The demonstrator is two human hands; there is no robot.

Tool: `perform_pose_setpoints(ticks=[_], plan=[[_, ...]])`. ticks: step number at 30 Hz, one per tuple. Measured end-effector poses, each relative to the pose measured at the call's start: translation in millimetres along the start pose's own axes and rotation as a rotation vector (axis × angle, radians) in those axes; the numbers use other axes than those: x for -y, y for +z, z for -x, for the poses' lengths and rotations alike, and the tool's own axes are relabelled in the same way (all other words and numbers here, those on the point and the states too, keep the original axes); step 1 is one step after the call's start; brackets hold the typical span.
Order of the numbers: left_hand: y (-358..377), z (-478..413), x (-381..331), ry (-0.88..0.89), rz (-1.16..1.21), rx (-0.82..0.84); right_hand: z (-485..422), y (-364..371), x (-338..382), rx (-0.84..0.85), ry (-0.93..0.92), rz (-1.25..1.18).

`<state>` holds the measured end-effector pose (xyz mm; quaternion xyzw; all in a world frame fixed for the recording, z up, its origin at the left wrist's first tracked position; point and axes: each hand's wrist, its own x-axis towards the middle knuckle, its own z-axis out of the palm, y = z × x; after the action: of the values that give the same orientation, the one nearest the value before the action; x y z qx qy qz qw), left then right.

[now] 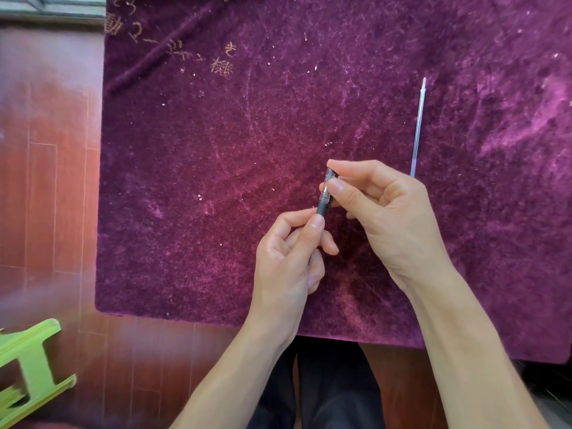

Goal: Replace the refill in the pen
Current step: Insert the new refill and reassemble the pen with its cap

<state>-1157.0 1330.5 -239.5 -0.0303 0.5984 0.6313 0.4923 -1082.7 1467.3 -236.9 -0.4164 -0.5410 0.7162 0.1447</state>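
Gripping the pen point(325, 193) over the desk point(216, 181), the left hand point(288, 258) pinches its dark barrel, the right hand point(380, 205) its clear end; likely unscrewing. A refill point(418, 125) lies apart, and probably goes in once the pen is open.

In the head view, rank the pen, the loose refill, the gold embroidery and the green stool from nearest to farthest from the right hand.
1. Pen: pinched by the right hand at its clear end.
2. Refill: lying on the purple cloth, just beyond the hand.
3. Gold embroidery: far upper left of the cloth.
4. Green stool: on the floor, bottom left corner.
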Motion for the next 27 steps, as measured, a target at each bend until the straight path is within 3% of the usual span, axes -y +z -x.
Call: perform_pose_setpoints(ticks=[21,27], plan=[[0,1,-5,-0.005,0.034,0.01,-4,6,-3,0.007,-0.057,0.048],[4,-7,-22,0.13,-0.319,-0.049,-14,5,3,-0.047,-0.091,0.083]])
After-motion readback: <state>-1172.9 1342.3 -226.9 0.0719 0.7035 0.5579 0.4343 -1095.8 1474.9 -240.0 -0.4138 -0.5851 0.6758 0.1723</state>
